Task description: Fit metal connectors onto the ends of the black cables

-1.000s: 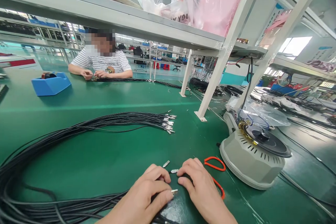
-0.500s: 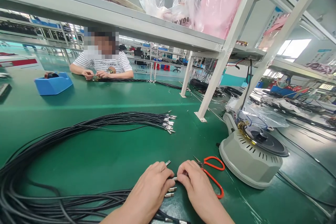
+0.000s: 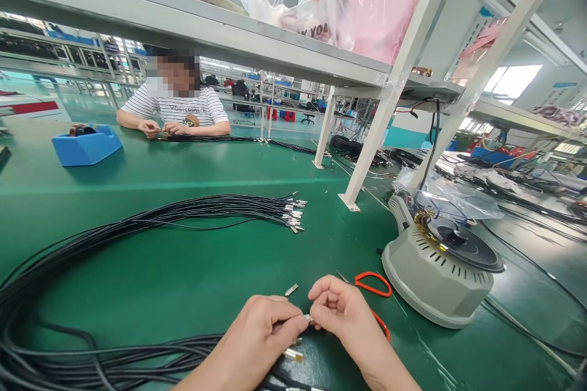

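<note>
Thumb and fingers of my left hand [image 3: 263, 333] pinch a black cable by its silver connector [image 3: 307, 318], whose tip pokes out to the right. At that tip my right hand [image 3: 343, 321] has its thumb and curled fingers closed, the index finger lifted a little. More black cables [image 3: 183, 354] run in from the left under my left hand, some with metal ends showing below it. A loose metal connector piece [image 3: 291, 289] lies just beyond my left hand. Orange-handled scissors [image 3: 373, 284] lie partly hidden behind my right hand.
A bundle of black cables [image 3: 220, 204] curves across the green table [image 3: 192, 275]. At the right stands a grey tape dispenser [image 3: 438, 275] near a white shelf post [image 3: 373, 146]. A blue tape holder [image 3: 87, 146] and a person [image 3: 177, 110] handling cables are across the table.
My right index finger has lifted and its fingers have loosened slightly around the connector tip. My hands have shifted slightly, showing more of the loose metal piece. The view has moved slightly.
</note>
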Demonstrator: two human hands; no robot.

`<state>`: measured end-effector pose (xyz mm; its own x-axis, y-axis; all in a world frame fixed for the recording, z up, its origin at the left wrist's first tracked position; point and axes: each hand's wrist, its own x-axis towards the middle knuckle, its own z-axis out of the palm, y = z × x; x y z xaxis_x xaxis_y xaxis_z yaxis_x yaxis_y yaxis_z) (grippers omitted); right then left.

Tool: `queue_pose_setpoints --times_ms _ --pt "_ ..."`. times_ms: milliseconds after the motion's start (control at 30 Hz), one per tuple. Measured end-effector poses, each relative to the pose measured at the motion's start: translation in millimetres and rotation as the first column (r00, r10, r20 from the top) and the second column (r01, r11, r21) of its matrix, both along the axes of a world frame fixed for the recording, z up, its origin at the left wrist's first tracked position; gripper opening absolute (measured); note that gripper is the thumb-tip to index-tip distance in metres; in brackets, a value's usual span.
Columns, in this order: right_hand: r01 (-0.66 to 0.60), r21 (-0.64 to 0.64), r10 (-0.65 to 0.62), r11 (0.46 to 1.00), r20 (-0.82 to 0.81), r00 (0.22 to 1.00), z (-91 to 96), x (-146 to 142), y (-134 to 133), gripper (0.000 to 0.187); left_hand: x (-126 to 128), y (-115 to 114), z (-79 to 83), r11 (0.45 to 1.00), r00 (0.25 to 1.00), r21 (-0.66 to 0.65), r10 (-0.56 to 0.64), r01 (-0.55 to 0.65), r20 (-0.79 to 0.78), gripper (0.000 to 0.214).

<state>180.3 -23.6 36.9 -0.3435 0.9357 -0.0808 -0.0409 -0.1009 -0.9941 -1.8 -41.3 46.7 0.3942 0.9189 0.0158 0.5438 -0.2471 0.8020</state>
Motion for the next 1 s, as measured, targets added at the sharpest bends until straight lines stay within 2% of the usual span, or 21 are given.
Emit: queue_pose_setpoints --times_ms 267,700,867,1000 --pt "0.003 -0.01 -0.004 1.0 -0.053 0.999 -0.5 -2.3 -1.4 0.023 -2.7 -4.3 -4.7 0.995 0.998 -0.098 0.016 -0.01 0.061 0.043" --pt "0.03 -0.022 -0.032 0.999 -0.069 0.997 -10.0 -7.2 -1.4 0.021 0.3 -7.2 -5.3 0.994 0.997 -0.108 0.03 -0.022 0.068 0.042" --pt "0.043 -0.048 -0.047 0.998 -0.079 0.996 -11.3 -9.2 0.0 0.028 0.0 -6.3 -3.8 0.991 0.993 -0.127 0.048 -0.034 0.109 0.041" --pt "0.038 -0.075 -0.045 0.996 -0.103 0.994 -7.9 -8.2 0.0 0.037 -5.2 -8.3 -1.7 0.968 0.974 -0.249 0.068 -0.012 0.216 0.041"
